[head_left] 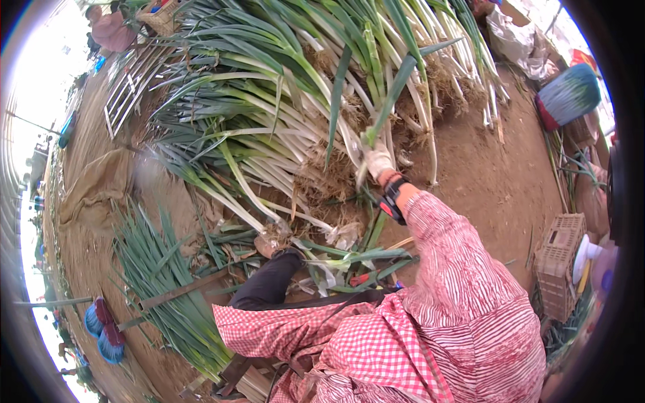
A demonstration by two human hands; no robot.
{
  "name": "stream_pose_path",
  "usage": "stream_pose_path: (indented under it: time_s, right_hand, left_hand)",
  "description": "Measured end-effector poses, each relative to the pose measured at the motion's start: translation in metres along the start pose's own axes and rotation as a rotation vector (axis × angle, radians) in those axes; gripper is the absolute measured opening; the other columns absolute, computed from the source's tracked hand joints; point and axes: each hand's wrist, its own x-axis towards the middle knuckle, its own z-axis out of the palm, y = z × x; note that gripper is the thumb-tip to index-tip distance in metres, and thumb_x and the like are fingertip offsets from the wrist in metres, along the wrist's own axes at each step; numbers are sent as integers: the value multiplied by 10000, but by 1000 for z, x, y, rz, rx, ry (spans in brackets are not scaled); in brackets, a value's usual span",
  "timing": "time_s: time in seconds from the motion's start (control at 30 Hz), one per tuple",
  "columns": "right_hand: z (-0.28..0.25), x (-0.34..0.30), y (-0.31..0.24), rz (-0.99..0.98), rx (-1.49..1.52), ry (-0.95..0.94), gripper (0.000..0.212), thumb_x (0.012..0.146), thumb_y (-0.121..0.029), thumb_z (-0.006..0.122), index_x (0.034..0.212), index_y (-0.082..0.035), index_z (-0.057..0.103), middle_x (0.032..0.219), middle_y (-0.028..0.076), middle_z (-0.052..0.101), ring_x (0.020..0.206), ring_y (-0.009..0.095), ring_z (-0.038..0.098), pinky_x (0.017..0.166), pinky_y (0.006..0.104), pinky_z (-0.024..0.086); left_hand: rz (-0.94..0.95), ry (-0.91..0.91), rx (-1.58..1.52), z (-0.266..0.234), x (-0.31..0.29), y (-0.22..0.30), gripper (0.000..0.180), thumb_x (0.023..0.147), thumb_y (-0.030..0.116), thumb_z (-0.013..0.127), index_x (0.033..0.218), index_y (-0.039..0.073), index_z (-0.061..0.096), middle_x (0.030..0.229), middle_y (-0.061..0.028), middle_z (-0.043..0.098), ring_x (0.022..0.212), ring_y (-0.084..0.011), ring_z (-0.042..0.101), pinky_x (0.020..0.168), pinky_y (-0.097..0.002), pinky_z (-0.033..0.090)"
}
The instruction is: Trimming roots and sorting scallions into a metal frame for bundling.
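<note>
My right hand (379,161), in a pale glove with a dark watch at the wrist, reaches forward to the heap. Its fingers are closed around the stalk of a long green onion (368,138). Just beyond and to the left lies a big heap of long green onions (262,127), with white stems and brown, soil-covered roots. The nearest ones rest by my shoe (267,247). My left hand does not show. Trimmed leaves and a small red object (360,279) lie in front of my red checked apron (376,349).
A bundle of green onions (168,282) rests across a wooden frame at left. Slatted wood (131,91) and brown cloth (97,188) lie beyond. At right are a brown plastic crate (561,265), a blue-and-red bundle (570,97) and a white sack (514,40). Another person (111,30) is at far left.
</note>
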Motion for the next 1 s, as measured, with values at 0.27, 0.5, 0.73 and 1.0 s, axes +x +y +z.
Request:
stream_pose_path:
  time_s: [0.27,0.5,0.73,1.0]
  right_hand:
    - [-164,-9,21,150,-845,301,323,868,-186,650,1183,-116,642,914,190,688,890,401,652,805,483,502]
    - [-21,-27,-155,-370,-845,-53,574,817,-259,725,1325,-69,536,1233,201,607,1150,389,582,990,458,471]
    - [62,-10,-92,383,-690,-300,699,781,-416,765,1293,11,555,1190,251,643,1117,370,631,937,414,495]
    - [75,-51,-83,349,-190,-424,397,848,-330,721,1084,-13,675,778,88,659,685,229,623,635,375,479]
  left_hand:
    - [20,70,32,-26,0,6,384,932,204,582,1245,-17,569,1143,-175,627,1010,-293,625,890,-416,516]
    - [35,120,15,-60,2,9,386,942,185,573,1266,-25,561,1181,-174,623,1052,-287,617,929,-406,502]
    - [15,155,7,-87,9,0,388,952,165,565,1286,-32,553,1219,-173,619,1094,-281,609,968,-395,487]
    - [584,590,702,-102,5,11,391,963,143,555,1309,-40,544,1262,-172,614,1141,-275,599,1012,-384,471]
